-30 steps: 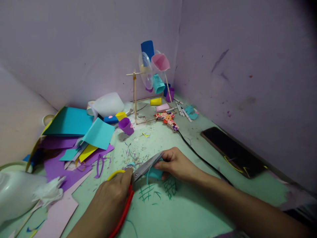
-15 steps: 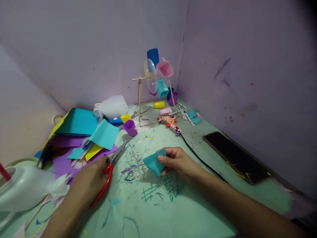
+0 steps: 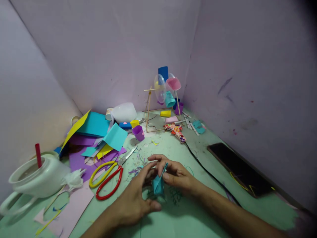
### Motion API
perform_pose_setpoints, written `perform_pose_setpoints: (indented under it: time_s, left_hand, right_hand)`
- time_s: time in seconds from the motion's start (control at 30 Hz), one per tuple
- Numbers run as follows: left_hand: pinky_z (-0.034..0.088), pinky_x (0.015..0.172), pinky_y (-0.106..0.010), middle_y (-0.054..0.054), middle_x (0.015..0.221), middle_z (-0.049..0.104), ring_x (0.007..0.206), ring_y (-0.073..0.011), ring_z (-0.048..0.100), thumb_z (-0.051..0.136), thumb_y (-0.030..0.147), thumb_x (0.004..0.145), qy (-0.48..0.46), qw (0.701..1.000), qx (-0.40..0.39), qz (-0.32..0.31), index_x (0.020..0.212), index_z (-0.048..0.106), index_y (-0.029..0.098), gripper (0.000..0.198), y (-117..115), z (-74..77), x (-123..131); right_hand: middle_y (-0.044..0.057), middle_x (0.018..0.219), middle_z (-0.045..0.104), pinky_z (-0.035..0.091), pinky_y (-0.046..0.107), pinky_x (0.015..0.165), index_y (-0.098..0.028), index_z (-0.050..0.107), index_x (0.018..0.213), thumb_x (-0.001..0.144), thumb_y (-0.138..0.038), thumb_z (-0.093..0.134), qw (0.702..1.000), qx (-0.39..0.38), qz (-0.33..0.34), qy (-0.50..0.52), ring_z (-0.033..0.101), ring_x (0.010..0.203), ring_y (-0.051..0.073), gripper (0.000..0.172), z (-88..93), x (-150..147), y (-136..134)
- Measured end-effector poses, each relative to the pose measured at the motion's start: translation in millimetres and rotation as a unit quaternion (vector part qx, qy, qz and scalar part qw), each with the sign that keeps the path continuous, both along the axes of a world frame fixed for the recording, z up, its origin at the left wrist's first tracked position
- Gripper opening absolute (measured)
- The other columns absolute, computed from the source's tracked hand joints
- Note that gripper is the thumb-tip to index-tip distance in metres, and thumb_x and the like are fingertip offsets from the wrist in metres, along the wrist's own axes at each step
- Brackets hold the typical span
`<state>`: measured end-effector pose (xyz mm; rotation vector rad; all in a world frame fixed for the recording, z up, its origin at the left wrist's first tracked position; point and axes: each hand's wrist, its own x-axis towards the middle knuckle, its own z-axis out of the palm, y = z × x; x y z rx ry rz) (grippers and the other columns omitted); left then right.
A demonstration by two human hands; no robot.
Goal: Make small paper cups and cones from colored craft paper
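Both hands meet over the green table top point(image 3: 198, 211) at a small teal paper piece point(image 3: 158, 183). My right hand point(image 3: 174, 173) pinches its upper edge, and my left hand point(image 3: 140, 196) has fingers on its left side. The piece stands folded and upright between them. The scissors point(image 3: 109, 173), with yellow and red handles, lie flat on the table to the left of my left hand, blades pointing toward the back.
Coloured paper sheets point(image 3: 99, 132) pile at the left, beside a white jug point(image 3: 37, 180) with a red straw. A stick-and-cup model point(image 3: 164, 91), purple cup point(image 3: 138, 132), glue gun point(image 3: 177, 130) with black cord, and dark phone point(image 3: 239, 168) stand behind and right.
My left hand carried the scissors away from the teal piece, laid them on the table at the left and came back to the piece. The right hand kept hold.
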<state>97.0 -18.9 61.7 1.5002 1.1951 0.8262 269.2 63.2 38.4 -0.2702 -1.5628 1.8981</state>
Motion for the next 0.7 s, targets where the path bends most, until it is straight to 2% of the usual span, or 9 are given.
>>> perform_pose_setpoints:
  time_s: [0.07, 0.17, 0.23, 0.3, 0.37, 0.43, 0.5, 0.6, 0.7]
  left_hand:
    - [0.031, 0.108, -0.041, -0.014, 0.138, 0.045, 0.126, -0.0243, 0.044, 0.068, 0.019, 0.065, -0.055, 0.998, -0.001, 0.007, 0.133, 0.034, 0.017, 0.076, 1.5, -3.6, 8.5]
    - [0.035, 0.104, -0.04, -0.012, 0.13, 0.051, 0.117, -0.0245, 0.05, 0.067, 0.017, 0.064, -0.062, 0.998, 0.006, 0.025, 0.129, 0.04, 0.016, 0.071, 3.8, -6.6, 8.4]
    - [0.038, 0.1, -0.041, -0.01, 0.124, 0.056, 0.11, -0.025, 0.054, 0.066, 0.019, 0.065, -0.04, 0.999, 0.005, 0.027, 0.128, 0.043, 0.017, 0.067, 5.3, -7.4, 5.6]
    - [0.036, 0.101, -0.042, -0.009, 0.124, 0.056, 0.111, -0.027, 0.052, 0.067, 0.021, 0.065, 0.003, 0.999, 0.01, 0.034, 0.126, 0.047, 0.017, 0.065, 7.3, -7.2, 3.5]
    - [0.034, 0.102, -0.041, -0.009, 0.123, 0.057, 0.114, -0.0281, 0.05, 0.068, 0.022, 0.063, 0.054, 0.997, 0.018, 0.051, 0.12, 0.053, 0.016, 0.059, 9.6, -6.2, 2.2]
    - [0.036, 0.1, -0.04, -0.009, 0.117, 0.06, 0.11, -0.0271, 0.051, 0.069, 0.023, 0.062, 0.093, 0.993, 0.023, 0.064, 0.113, 0.057, 0.016, 0.053, 11.7, -5.1, 1.4]
    - [0.041, 0.092, -0.037, -0.006, 0.108, 0.062, 0.101, -0.0247, 0.055, 0.07, 0.023, 0.062, 0.111, 0.992, 0.019, 0.061, 0.108, 0.059, 0.016, 0.048, 13.2, -4.9, 1.0]
    - [0.044, 0.084, -0.035, -0.004, 0.098, 0.062, 0.093, -0.0229, 0.056, 0.07, 0.025, 0.061, 0.111, 0.992, 0.018, 0.049, 0.104, 0.06, 0.017, 0.044, 14.5, -7.0, 1.5]
    - [0.044, 0.086, -0.035, -0.003, 0.094, 0.061, 0.094, -0.0234, 0.055, 0.069, 0.024, 0.061, 0.086, 0.995, 0.008, 0.047, 0.104, 0.059, 0.017, 0.045, 15.3, -10.5, 2.6]
  right_hand:
    - [0.011, 0.131, 0.044, 0.04, 0.042, 0.095, -0.019, 0.06, 0.082, 0.078, -0.048, 0.064, 1.0, 0.021, -0.003, -0.018, 0.042, 0.125, 0.027, 0.029, -0.4, -0.7, -1.2]
    - [0.011, 0.133, 0.041, 0.039, 0.041, 0.095, -0.02, 0.057, 0.083, 0.081, -0.049, 0.06, 0.998, 0.051, 0.0, -0.032, 0.038, 0.128, 0.026, 0.029, -2.5, -2.4, -2.0]
    - [0.011, 0.133, 0.041, 0.041, 0.04, 0.094, -0.02, 0.056, 0.083, 0.082, -0.049, 0.058, 0.997, 0.061, 0.005, -0.041, 0.043, 0.124, 0.025, 0.029, -3.9, -3.5, -2.6]
    - [0.011, 0.137, 0.039, 0.044, 0.038, 0.089, -0.021, 0.056, 0.091, 0.083, -0.046, 0.058, 0.995, 0.075, -0.003, -0.064, 0.05, 0.115, 0.023, 0.027, -4.2, -3.4, -3.2]
    - [0.011, 0.14, 0.036, 0.048, 0.034, 0.079, -0.023, 0.053, 0.107, 0.081, -0.04, 0.061, 0.987, 0.119, -0.067, -0.086, 0.053, 0.108, 0.022, 0.032, -2.6, -1.1, -3.3]
    - [0.011, 0.136, 0.041, 0.049, 0.029, 0.069, -0.025, 0.05, 0.115, 0.079, -0.03, 0.063, 0.961, 0.198, -0.177, -0.081, 0.053, 0.105, 0.021, 0.039, 1.1, 3.3, -2.4]
    - [0.01, 0.12, 0.055, 0.048, 0.027, 0.064, -0.024, 0.057, 0.107, 0.078, -0.02, 0.062, 0.917, 0.296, -0.26, -0.061, 0.055, 0.099, 0.02, 0.029, 5.9, 8.5, -0.4]
    - [0.007, 0.093, 0.065, 0.05, 0.031, 0.068, -0.022, 0.065, 0.094, 0.078, -0.013, 0.061, 0.86, 0.428, -0.275, -0.047, 0.06, 0.086, 0.019, 0.019, 10.9, 13.7, 3.5]
    - [0.007, 0.09, 0.067, 0.051, 0.034, 0.072, -0.021, 0.067, 0.094, 0.076, -0.011, 0.06, 0.834, 0.481, -0.264, -0.06, 0.062, 0.08, 0.018, 0.022, 10.7, 14.3, 6.4]
